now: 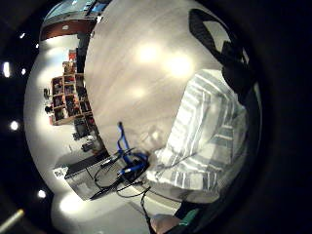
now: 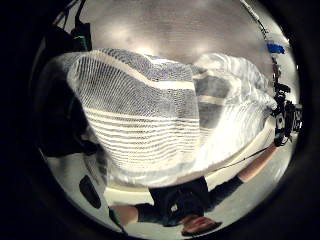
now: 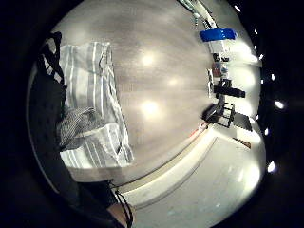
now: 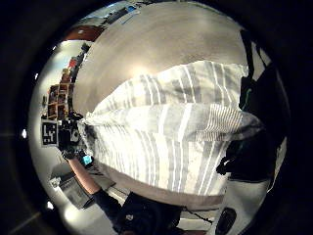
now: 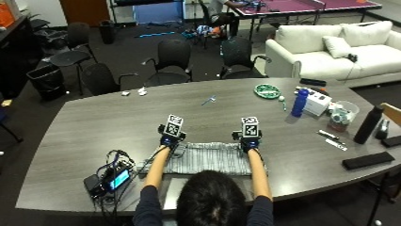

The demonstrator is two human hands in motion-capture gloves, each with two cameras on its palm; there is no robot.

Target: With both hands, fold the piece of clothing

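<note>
A grey-and-white striped garment (image 5: 206,160) lies on the grey table (image 5: 125,117) right in front of the person. My left hand (image 5: 169,139) is at its far left corner and my right hand (image 5: 249,140) at its far right corner. Each hand pinches the cloth edge and lifts it a little off the table. In the left thumb side palm view the striped cloth (image 2: 150,120) drapes close over the palm, with the other hand (image 2: 285,117) holding the opposite corner. The right thumb side palm view shows the cloth (image 4: 166,142) stretched between the two hands.
A black device with cables (image 5: 109,179) sits at the near left by the garment. At the right stand a blue bottle (image 5: 300,102), a white box (image 5: 317,100), a clear cup (image 5: 341,113), a black bottle (image 5: 367,125) and a black case (image 5: 367,160). A green plate (image 5: 268,90) lies farther back.
</note>
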